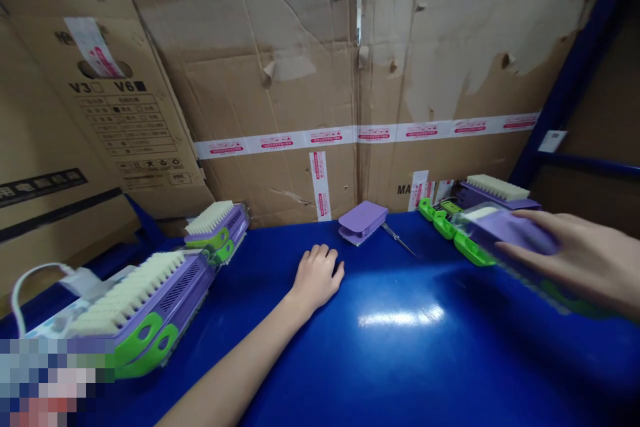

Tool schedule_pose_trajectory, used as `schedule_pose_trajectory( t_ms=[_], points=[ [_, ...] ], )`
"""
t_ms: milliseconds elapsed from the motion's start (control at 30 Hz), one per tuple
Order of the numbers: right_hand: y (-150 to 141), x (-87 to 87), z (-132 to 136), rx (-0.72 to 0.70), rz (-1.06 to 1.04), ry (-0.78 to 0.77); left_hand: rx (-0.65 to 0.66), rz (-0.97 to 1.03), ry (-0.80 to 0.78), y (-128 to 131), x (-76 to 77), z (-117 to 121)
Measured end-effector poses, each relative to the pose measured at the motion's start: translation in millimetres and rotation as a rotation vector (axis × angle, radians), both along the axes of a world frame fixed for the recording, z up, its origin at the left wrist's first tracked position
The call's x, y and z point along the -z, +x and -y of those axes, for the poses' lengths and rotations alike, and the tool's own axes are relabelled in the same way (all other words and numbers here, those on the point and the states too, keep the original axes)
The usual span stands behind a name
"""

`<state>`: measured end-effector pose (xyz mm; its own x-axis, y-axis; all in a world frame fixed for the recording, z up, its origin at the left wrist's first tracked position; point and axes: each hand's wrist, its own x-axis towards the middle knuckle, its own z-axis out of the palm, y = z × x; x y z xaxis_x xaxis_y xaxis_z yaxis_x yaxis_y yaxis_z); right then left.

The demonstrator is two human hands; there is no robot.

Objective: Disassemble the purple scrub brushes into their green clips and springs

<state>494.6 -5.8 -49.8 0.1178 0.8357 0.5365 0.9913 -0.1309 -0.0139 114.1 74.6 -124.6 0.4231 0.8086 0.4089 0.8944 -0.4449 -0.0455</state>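
Observation:
My left hand [317,273] lies palm down on the blue table [390,360], fingers loosely bent, thumb apart, with nothing visible in it. At the right, my right hand [585,247] grips a purple-and-green brush [530,230], its outline smeared by motion. Just beyond my left hand rests a purple flat-topped piece [363,219] with a pale fringe underneath. Beside that piece lies a thin pointed metal tool [399,239]. Behind the held brush are bright green parts [450,230] and another purple brush [500,190], pale bristles upward.
On the left stand purple-and-green brushes with pale bristles up, a large one [150,307] in front and one [217,230] behind. A white cable [25,287] runs near them. Cardboard walls [280,80] close off the back; a blue post [575,73] rises at the right.

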Motion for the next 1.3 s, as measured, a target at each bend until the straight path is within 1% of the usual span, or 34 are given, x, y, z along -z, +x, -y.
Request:
schedule_pose_trajectory(
  t_ms=[33,67,100,167,267,333,433,533,567,600,633,733,833,967,1100,1167,1233,1300],
  points=[
    [-23.0,-3.0,-0.1,-0.084,-0.041,-0.08,0.001,0.001,0.0,-0.1,0.4,-0.2],
    [-44.1,-3.7,-0.6,-0.15,-0.062,-0.105,0.001,0.008,0.0,-0.2,0.8,-0.4],
    [-62.9,-2.3,-1.6,-0.223,-0.068,-0.137,0.003,0.022,0.004,-0.4,1.1,-0.6],
    [-94.5,6.0,-4.9,-0.345,-0.047,-0.184,0.008,0.076,0.044,-1.0,1.1,-0.4],
    [-133.4,22.5,-13.3,-0.437,-0.003,-0.202,0.048,0.188,0.168,-2.1,-1.1,2.4],
    [-158.0,29.9,-20.1,-0.447,0.013,-0.191,0.1,0.251,0.241,-2.8,-3.4,6.1],
    [-193.7,33.4,-30.3,-0.421,-0.019,-0.171,0.24,0.256,0.316,-3.8,-5.7,12.7],
    [-221.6,33.0,-40.1,-0.47,-0.101,-0.192,0.484,0.182,0.393,-4.6,-4.9,16.7],
    [-227.7,32.9,-43.4,-0.494,-0.139,-0.194,0.543,0.18,0.416,-4.8,-4.3,16.7],
    [-231.9,32.9,-46.8,-0.514,-0.181,-0.184,0.576,0.193,0.434,-4.9,-3.8,16.1],
    [-234.3,32.9,-50.6,-0.528,-0.222,-0.16,0.583,0.216,0.445,-4.9,-3.4,14.9],
    [-231.8,32.3,-64.6,-0.531,-0.292,-0.04,0.532,0.248,0.425,-4.3,-3.4,9.9],
    [-219.6,30.9,-84.4,-0.527,-0.262,0.023,0.491,0.208,0.376,-2.4,-3.7,6.7],
    [-198.2,31.2,-116.2,-0.473,-0.263,0.012,0.422,0.189,0.39,-0.3,-2.9,6.2],
    [-179.9,39.1,-141.2,-0.425,-0.178,-0.014,0.411,0.249,0.413,-2.8,-1.8,3.8],
    [-174.4,45.2,-146.5,-0.401,-0.132,-0.083,0.406,0.291,0.403,-6.4,-1.6,0.6],
    [-171.8,50.1,-145.9,-0.389,-0.082,-0.145,0.402,0.329,0.383,-10.8,-1.6,-3.2],
    [-171.8,52.0,-140.5,-0.389,-0.009,-0.155,0.384,0.359,0.372,-14.9,-1.8,-6.2]
  ],
)
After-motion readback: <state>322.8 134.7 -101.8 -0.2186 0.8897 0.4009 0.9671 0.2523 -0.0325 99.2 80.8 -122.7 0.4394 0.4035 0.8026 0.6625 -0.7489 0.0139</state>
